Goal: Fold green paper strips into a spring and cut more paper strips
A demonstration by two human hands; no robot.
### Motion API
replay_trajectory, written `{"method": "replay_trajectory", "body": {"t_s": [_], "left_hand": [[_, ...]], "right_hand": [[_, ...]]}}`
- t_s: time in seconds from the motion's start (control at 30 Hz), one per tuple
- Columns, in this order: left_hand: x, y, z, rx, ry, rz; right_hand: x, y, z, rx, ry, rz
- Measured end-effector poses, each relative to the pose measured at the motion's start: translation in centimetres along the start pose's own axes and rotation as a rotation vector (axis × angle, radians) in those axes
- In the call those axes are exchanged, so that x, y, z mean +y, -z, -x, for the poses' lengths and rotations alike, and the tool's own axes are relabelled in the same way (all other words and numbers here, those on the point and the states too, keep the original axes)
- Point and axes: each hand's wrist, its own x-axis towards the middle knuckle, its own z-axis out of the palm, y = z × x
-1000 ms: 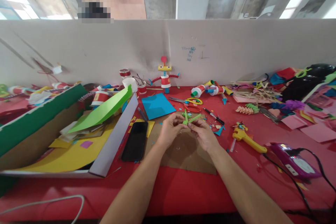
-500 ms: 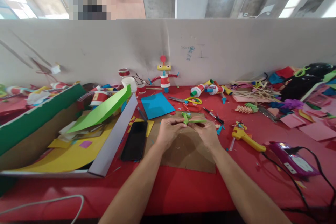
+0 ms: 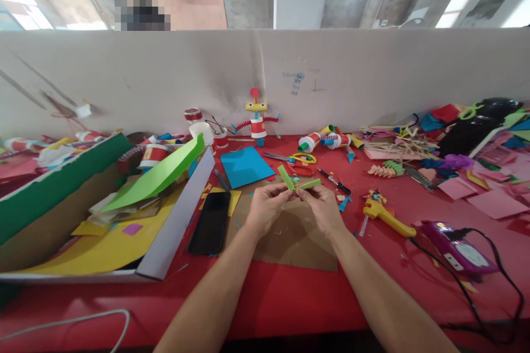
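Note:
Both hands meet over a brown cardboard sheet (image 3: 290,242) on the red table (image 3: 290,298). My left hand (image 3: 265,207) and my right hand (image 3: 321,207) each pinch a folded green paper strip piece (image 3: 295,182) between fingertips. Two loose strip ends stick out from the folded part, one up to the left, one to the right. A black phone (image 3: 210,222) lies just left of my left hand.
A blue sheet (image 3: 245,166), yellow-handled scissors (image 3: 296,159) and a paper robot figure (image 3: 256,121) lie behind the hands. A yellow glue gun (image 3: 387,217) and a purple device with cable (image 3: 457,248) sit right. An open box with coloured paper (image 3: 103,215) stands left.
The hands have kept folding the green strips: one strip end now points up to the left, the other lies to the right. The hands stayed in place.

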Motion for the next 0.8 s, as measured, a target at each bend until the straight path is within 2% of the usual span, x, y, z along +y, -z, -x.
{"method": "replay_trajectory", "body": {"t_s": [0.37,0.6,0.8], "left_hand": [[-0.5,0.0,-0.1,-0.041,0.087,0.101],[-1.4,0.0,-0.3,0.010,0.088,0.125],[-1.7,0.0,-0.3,0.063,0.156,0.163]], "right_hand": [[-1.2,0.1,0.8,0.062,0.314,0.421],[-0.5,0.0,0.6,0.123,0.163,0.381],[-0.7,0.1,0.7,0.115,0.267,0.493]]}}
